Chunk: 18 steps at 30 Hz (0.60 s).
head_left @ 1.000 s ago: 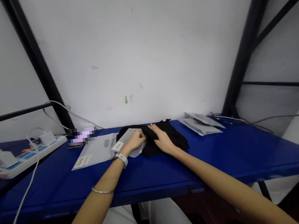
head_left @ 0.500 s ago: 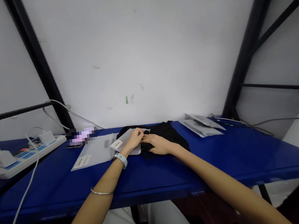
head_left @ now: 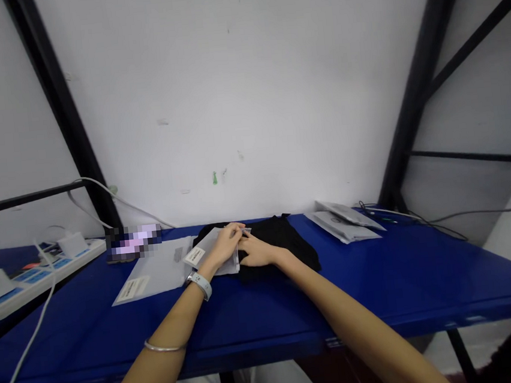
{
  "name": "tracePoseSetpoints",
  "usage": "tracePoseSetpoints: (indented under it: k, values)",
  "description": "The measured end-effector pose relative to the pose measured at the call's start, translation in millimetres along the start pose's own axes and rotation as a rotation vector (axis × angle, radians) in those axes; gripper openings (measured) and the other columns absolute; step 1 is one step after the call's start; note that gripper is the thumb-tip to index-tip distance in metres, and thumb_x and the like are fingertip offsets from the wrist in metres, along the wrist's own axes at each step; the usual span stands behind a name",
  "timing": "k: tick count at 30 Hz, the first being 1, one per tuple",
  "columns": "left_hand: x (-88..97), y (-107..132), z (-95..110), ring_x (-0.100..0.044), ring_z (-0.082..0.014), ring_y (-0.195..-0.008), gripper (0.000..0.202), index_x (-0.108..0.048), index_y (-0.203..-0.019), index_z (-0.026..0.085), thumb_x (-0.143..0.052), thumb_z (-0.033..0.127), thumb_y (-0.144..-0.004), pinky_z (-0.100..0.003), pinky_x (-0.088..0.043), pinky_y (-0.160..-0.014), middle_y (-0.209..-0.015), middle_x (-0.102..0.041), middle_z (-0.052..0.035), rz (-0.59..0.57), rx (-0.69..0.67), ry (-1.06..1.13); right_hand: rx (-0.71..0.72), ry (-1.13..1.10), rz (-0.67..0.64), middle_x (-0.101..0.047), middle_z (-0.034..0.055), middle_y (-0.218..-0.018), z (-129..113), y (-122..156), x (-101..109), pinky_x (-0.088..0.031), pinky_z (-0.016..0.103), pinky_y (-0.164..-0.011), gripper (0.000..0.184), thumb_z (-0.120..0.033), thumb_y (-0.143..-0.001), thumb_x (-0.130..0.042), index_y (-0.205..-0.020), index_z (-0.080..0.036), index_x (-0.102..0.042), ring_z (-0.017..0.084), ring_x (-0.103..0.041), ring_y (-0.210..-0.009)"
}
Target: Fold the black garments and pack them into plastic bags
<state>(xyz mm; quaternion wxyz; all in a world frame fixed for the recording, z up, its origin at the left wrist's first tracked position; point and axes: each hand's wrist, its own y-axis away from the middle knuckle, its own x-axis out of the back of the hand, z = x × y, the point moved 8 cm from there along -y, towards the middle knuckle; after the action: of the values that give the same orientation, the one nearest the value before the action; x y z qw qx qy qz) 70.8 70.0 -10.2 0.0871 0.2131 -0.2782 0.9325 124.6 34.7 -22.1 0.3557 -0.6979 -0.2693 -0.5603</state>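
- the left hand lies over the small translucent plastic bag, fingers bent toward its right edge; whether they pinch it i cannot tell.
- the right hand meets the left at that edge, fingers partly bent, tips hidden; their grip cannot be told.
- the small bag, white label at its left, rests on the left part of the black cloth, which lies spread on the blue table near the wall.
- a larger translucent bag lies flat just left of it.
- two grey-white plastic packets overlap to the right of the cloth.
- a white power strip sits far left.
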Motion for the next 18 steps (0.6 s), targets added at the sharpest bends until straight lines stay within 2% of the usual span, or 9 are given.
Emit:
tracePoseSetpoints:
  k: [2, 4, 7, 11, 13, 14, 16, 18]
  values:
    - [-4.6, 1.7, 10.6, -0.058, -0.0188, -0.106, 0.019, -0.060, -0.085, 0.016, -0.041, 0.020, -0.087, -0.034, -0.042, -0.097, -0.114, -0.064, -0.0095, -0.028, -0.037, 0.005, -0.089, 0.025, 0.038, -0.053, 0.0146, -0.135, 6.1, -1.2, 0.4, -0.023, 0.047, -0.112, 0.049, -0.021, -0.077, -0.058, -0.125, -0.012, -0.058, 0.029, -0.038, -0.132]
    - [-8.5, 2.8, 21.8, -0.057, -0.0187, -0.107, 0.018, -0.058, -0.082, 0.017, -0.040, 0.018, -0.086, -0.034, -0.040, -0.098, -0.113, -0.064, -0.0093, -0.042, -0.081, -0.031, -0.278, 0.077, 0.102, -0.049, 0.0191, -0.137, 14.8, -2.1, -0.7, -0.025, 0.047, -0.110, 0.052, -0.023, -0.080, -0.055, -0.130, -0.008, -0.053, 0.032, -0.041, -0.130]
    - [-11.4, 3.3, 32.1, -0.057, -0.0198, -0.103, 0.013, -0.055, -0.079, 0.018, -0.042, 0.015, -0.083, -0.035, -0.041, -0.095, -0.107, -0.063, -0.0099, -0.050, -0.117, -0.163, -0.523, 0.143, 0.198, -0.046, 0.0242, -0.138, 22.3, 1.5, -1.7, -0.021, 0.048, -0.111, 0.056, -0.025, -0.086, -0.047, -0.138, -0.003, -0.043, 0.035, -0.040, -0.130]
    - [-7.8, 5.2, 32.1, -0.056, -0.0200, -0.086, 0.009, -0.047, -0.068, 0.019, -0.051, 0.013, -0.073, -0.033, -0.043, -0.080, -0.088, -0.060, -0.0063, -0.059, -0.118, -0.408, -0.648, 0.111, 0.199, -0.051, 0.0235, -0.134, 38.0, 14.0, 1.5, -0.021, 0.053, -0.109, 0.053, -0.031, -0.088, -0.048, -0.136, -0.008, -0.047, 0.037, -0.039, -0.130]
    - [-8.2, 7.2, 26.8, -0.054, -0.0185, -0.078, 0.014, -0.044, -0.064, 0.020, -0.053, 0.010, -0.068, -0.031, -0.041, -0.073, -0.077, -0.055, -0.0027, -0.110, -0.101, -0.495, -0.640, 0.051, 0.158, -0.046, 0.0210, -0.139, 51.4, 23.4, 7.4, -0.020, 0.053, -0.110, 0.057, -0.040, -0.086, -0.053, -0.135, -0.011, -0.049, 0.037, -0.035, -0.133]
    - [-8.8, 8.1, 22.8, -0.053, -0.0177, -0.074, 0.016, -0.043, -0.062, 0.020, -0.053, 0.010, -0.067, -0.030, -0.040, -0.070, -0.072, -0.053, -0.0015, -0.140, -0.082, -0.528, -0.591, 0.005, 0.124, -0.043, 0.0191, -0.142, 56.1, 26.9, 10.1, -0.019, 0.053, -0.111, 0.062, -0.044, -0.084, -0.056, -0.136, -0.013, -0.047, 0.036, -0.033, -0.134]
    - [-9.4, 9.1, 15.3, -0.051, -0.0167, -0.069, 0.017, -0.041, -0.059, 0.020, -0.051, 0.009, -0.068, -0.029, -0.038, -0.065, -0.068, -0.050, -0.0007, -0.171, -0.046, -0.564, -0.421, -0.107, 0.030, -0.042, 0.0128, -0.145, 58.2, 31.5, 13.1, -0.019, 0.051, -0.112, 0.069, -0.052, -0.079, -0.061, -0.139, -0.020, -0.045, 0.033, -0.033, -0.135]
    - [-9.2, 8.6, 11.6, -0.052, -0.0170, -0.068, 0.016, -0.044, -0.061, 0.020, -0.047, 0.009, -0.072, -0.030, -0.037, -0.064, -0.070, -0.052, -0.0017, -0.156, -0.046, -0.565, -0.271, -0.190, -0.042, -0.045, 0.0057, -0.144, 55.7, 35.5, 14.0, -0.020, 0.049, -0.113, 0.068, -0.053, -0.077, -0.064, -0.138, -0.029, -0.046, 0.030, -0.035, -0.135]
